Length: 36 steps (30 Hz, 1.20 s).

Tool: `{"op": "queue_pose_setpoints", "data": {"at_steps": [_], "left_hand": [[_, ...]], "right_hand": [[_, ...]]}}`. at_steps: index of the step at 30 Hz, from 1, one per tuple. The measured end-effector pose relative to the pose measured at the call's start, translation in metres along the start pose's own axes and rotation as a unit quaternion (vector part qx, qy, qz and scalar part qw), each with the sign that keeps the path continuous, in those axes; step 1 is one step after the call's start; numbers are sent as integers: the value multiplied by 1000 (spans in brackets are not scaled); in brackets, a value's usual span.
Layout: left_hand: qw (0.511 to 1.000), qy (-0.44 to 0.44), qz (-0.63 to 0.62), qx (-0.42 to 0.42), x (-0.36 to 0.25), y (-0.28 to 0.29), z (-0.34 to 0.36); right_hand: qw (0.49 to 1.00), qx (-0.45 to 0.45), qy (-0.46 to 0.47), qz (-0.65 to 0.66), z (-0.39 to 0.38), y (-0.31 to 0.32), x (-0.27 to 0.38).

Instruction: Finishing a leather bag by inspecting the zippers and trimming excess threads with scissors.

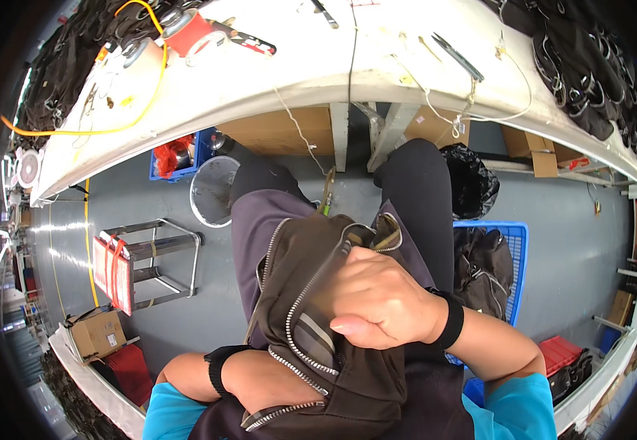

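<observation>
The bag lies on the lap, long axis about twelve to six. The right hand curls over it, most bag toward eight o'clock; whether those fingers grip, I can't tell. The left forearm enters at seven, fingers hidden.

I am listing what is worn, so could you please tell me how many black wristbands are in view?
2: a right-wrist band and a left-wrist band, either side of the dark bag; others may be hidden.

Blue short sleeves; 2 black wristbands; dark apron.
</observation>
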<state>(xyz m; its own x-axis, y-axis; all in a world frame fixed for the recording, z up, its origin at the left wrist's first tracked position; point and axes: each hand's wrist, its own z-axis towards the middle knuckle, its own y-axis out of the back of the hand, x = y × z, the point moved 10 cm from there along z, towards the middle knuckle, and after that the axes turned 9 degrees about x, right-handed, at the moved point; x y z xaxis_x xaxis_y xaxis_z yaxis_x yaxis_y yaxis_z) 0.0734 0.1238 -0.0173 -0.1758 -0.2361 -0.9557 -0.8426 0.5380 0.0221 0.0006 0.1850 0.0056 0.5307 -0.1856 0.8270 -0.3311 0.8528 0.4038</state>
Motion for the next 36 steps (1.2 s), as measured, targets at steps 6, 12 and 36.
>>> {"op": "queue_pose_setpoints", "data": {"at_steps": [6,12,36], "left_hand": [[920,57,-219,-321,64,26,-34],[891,5,101,-442,-4,103,-67],[777,173,369,-479,-39,84,-94]], "right_hand": [[987,-118,-103,-39,-4,30,-33],[981,-159,-113,-3,-32,33,-24],[915,-223,-208,264,-31,-23,-118]]}}
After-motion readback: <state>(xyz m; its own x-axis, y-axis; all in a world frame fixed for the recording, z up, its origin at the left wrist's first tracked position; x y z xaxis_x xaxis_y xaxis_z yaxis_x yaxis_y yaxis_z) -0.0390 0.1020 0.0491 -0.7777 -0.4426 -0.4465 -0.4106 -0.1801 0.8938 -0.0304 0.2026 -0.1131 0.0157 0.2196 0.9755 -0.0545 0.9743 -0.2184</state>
